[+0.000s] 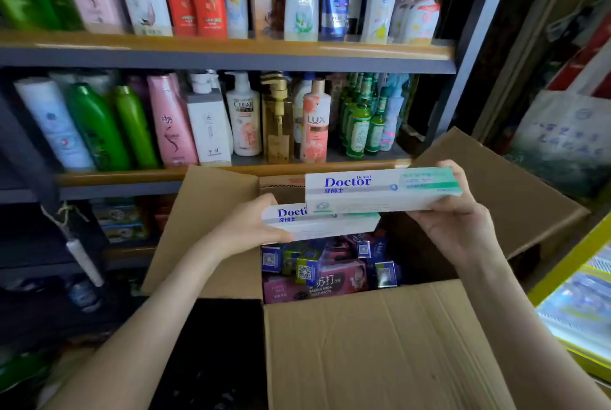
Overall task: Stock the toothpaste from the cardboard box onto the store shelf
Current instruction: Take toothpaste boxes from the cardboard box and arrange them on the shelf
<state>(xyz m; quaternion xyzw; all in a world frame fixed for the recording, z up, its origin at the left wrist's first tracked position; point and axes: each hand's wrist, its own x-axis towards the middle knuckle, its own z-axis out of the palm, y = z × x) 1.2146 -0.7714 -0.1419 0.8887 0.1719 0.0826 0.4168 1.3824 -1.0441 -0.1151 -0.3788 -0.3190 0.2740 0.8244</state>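
**Head view: one toothpaste carton in each hand, above the open cardboard box (380, 343).**
We see the left hand (251, 227) curled round the left end of the lower Dental Doctor carton (317, 224). The right hand (459, 214), thumb on top and fingers beneath, grips the right end of the upper Dental Doctor carton (380, 189). Both cartons hang over the box's opening, and more toothpaste packs (330, 274) lie inside. Each carton is gripped at one end only, so we judge it could tip and drop back in. The shelf (132, 176) behind the box is crowded with bottles (314, 125), which a careless reach could topple.
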